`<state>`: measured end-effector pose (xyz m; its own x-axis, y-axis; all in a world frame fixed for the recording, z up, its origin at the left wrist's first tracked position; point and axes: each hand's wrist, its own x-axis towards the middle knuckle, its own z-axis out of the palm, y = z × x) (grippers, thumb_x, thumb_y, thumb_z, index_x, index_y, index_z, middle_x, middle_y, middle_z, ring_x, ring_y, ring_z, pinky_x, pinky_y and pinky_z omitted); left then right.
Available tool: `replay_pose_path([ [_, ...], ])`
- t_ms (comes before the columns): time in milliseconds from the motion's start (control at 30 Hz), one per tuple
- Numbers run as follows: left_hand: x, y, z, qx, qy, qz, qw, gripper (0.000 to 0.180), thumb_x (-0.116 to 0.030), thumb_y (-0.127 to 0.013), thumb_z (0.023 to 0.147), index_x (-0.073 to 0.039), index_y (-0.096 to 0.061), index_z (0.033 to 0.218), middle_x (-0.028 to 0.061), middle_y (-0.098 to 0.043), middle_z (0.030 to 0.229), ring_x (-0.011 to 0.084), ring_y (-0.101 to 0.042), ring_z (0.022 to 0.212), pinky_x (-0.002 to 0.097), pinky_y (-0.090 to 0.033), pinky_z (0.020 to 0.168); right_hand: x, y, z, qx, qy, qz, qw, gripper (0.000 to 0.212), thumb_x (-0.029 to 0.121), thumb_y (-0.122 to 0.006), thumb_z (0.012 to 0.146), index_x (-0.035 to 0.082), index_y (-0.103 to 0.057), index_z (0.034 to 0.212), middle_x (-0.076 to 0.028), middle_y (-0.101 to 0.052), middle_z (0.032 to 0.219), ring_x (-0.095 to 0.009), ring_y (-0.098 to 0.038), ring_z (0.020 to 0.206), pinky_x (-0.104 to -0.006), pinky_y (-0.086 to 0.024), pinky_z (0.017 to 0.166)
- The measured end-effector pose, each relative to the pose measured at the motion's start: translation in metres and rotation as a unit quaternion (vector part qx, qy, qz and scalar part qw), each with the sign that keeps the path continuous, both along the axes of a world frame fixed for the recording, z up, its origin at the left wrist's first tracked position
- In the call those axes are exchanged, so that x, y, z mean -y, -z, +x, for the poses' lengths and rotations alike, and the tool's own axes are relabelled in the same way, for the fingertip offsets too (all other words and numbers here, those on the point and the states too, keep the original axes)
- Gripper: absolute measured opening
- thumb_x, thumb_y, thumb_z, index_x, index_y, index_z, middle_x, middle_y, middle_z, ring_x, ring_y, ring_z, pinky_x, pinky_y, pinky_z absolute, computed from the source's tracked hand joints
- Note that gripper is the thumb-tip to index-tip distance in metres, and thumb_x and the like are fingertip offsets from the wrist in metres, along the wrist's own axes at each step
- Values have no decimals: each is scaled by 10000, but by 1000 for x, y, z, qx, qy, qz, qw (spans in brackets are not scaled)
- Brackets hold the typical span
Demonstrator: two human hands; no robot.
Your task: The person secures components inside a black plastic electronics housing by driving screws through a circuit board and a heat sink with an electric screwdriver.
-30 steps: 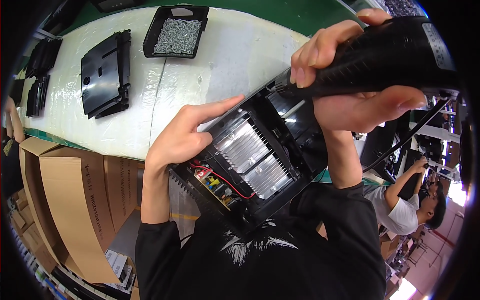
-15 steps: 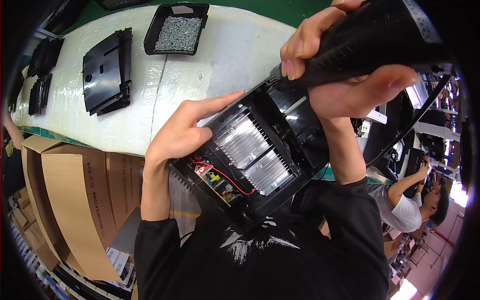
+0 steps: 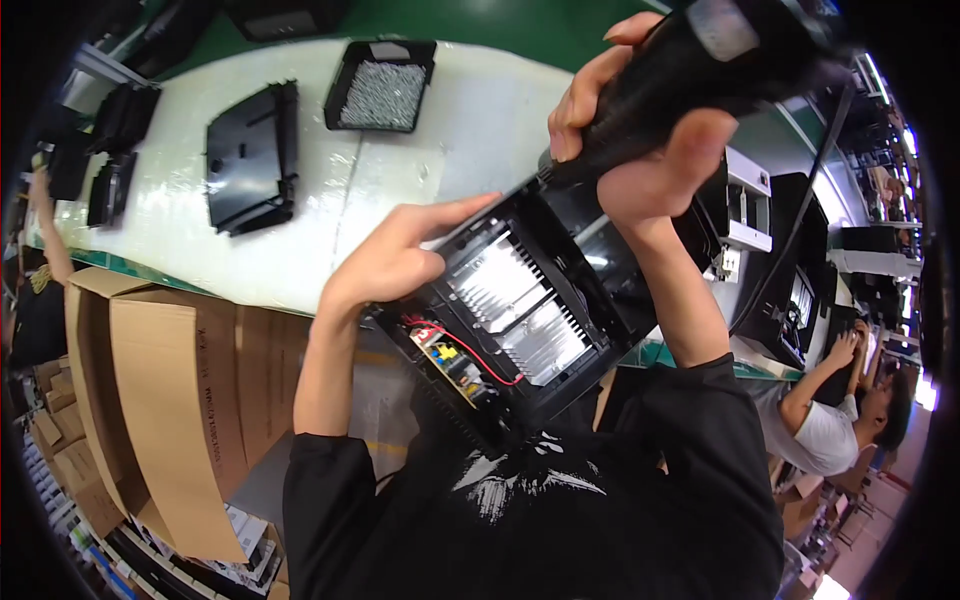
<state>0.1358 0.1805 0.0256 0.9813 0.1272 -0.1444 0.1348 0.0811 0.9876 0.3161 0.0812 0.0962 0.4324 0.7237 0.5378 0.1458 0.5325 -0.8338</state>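
Note:
My left hand (image 3: 392, 258) steadies an open black plastic housing (image 3: 592, 298), its fingers closed along the upper left edge and the index finger stretched toward the far corner. Inside sit silver finned heat sinks (image 3: 500, 275) and a small circuit board (image 3: 455, 368) with red wires. In my right hand (image 3: 640, 188) is a large black electric screwdriver (image 3: 665, 95), gripped with the thumb sticking out. Its narrow end meets the housing's far corner; the bit and any screw there are too hidden to make out.
A black tray of screws (image 3: 383, 95) and a black plastic panel (image 3: 250, 160) lie on the film-covered white table (image 3: 310, 260). Smaller black parts (image 3: 112, 190) are at the left. Cardboard boxes (image 3: 165, 400) stand below the table edge. At right, a co-worker (image 3: 815, 430) handles something dark.
My view has shifted, so the table things sit lower and further right. The screwdriver and my right hand have moved slightly left, still at the same corner. My left hand keeps its hold.

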Motion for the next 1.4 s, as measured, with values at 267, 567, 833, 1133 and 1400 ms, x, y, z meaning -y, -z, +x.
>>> replay_pose_path([
  [267, -19, -33, 19, -105, 95, 144, 979, 821, 55, -405, 511, -41, -480, 1323, 138, -583, 1228, 164, -526, 1122, 231, -341, 994, 44, -77, 7, 37, 216, 115, 969, 841, 750, -289, 823, -15, -463, 1123, -107, -534, 674, -196, -499, 491, -290, -415, 469],
  [567, -59, -34, 117, -73, 245, 242, 936, 826, 117, -330, 444, -46, -598, 1208, 151, -636, 1140, 192, -569, 1090, 256, -374, 986, 275, -91, 31, -32, 277, 241, 930, 433, 346, -472, 817, -36, -452, 1019, -112, -424, 835, -189, -420, 710, -338, -362, 686],
  [833, 13, -18, 225, 21, 295, 347, 890, 498, 136, -389, 563, -17, -702, 919, 111, -698, 820, 177, -646, 782, 284, -486, 751, 388, -45, 5, -35, 311, 352, 882, 605, 146, -613, 811, -94, -280, 1255, -77, -369, 886, -123, -419, 647, -233, -387, 549],
  [1133, 76, -29, 308, 129, 346, 462, 807, 346, 119, -453, 562, -35, -704, 744, 96, -671, 688, 212, -628, 638, 302, -472, 575, 394, -30, -1, -90, 444, 300, 840, 662, 270, -574, 865, 11, -238, 1373, -84, -398, 901, -106, -433, 569, -216, -391, 517],
  [1400, 64, -31, 324, 88, 373, 491, 782, 288, 140, -473, 560, -37, -675, 663, 86, -652, 664, 221, -626, 692, 301, -486, 681, 384, -19, -10, -91, 297, 188, 932, 641, 266, -475, 939, 12, -137, 1421, -89, -386, 771, -127, -389, 509, -245, -386, 465],
])
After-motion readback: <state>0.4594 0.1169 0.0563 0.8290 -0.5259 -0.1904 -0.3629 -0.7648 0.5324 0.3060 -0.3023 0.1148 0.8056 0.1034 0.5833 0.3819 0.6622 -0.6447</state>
